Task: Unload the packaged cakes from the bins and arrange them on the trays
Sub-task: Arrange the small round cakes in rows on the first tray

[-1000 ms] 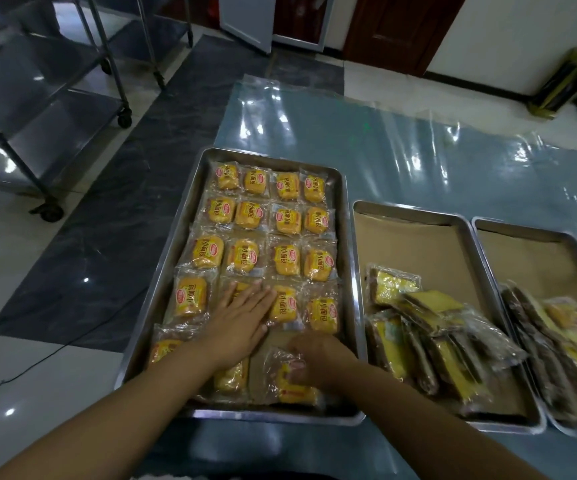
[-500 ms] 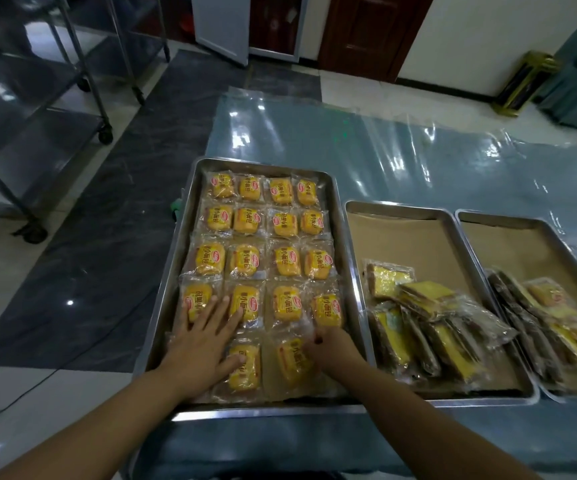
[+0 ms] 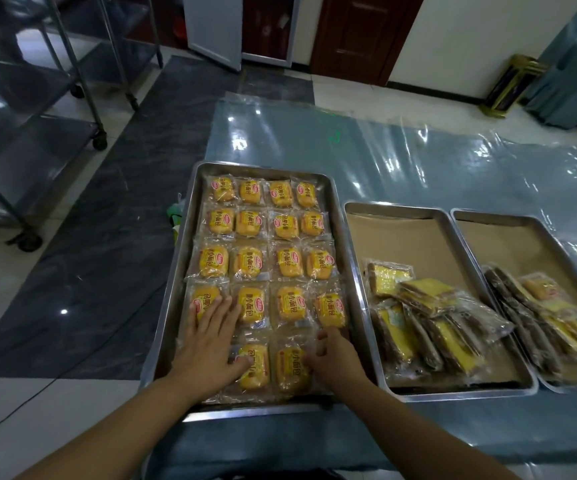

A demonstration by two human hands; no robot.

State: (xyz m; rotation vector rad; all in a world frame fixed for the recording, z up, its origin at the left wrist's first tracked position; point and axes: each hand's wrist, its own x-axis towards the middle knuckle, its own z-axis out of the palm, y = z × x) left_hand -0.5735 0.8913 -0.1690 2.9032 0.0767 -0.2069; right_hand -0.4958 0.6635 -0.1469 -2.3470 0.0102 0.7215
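At the near end of the left tray (image 3: 176, 271), head view: packaged cakes (image 3: 282, 261) in four full rows of four, fifth row part laid. Left hand (image 3: 207, 348) flat, fingers straight, pressing the near-left packets. Right hand (image 3: 339, 358) by the near-right corner, fingers bent, tips at the wrapper of the near-row packet (image 3: 289, 370); pinching or only touching, impossible to tell. Packet just left of those fingertips, long axis pointing away from the body, in line with its column. Right hand nearer for squaring it.
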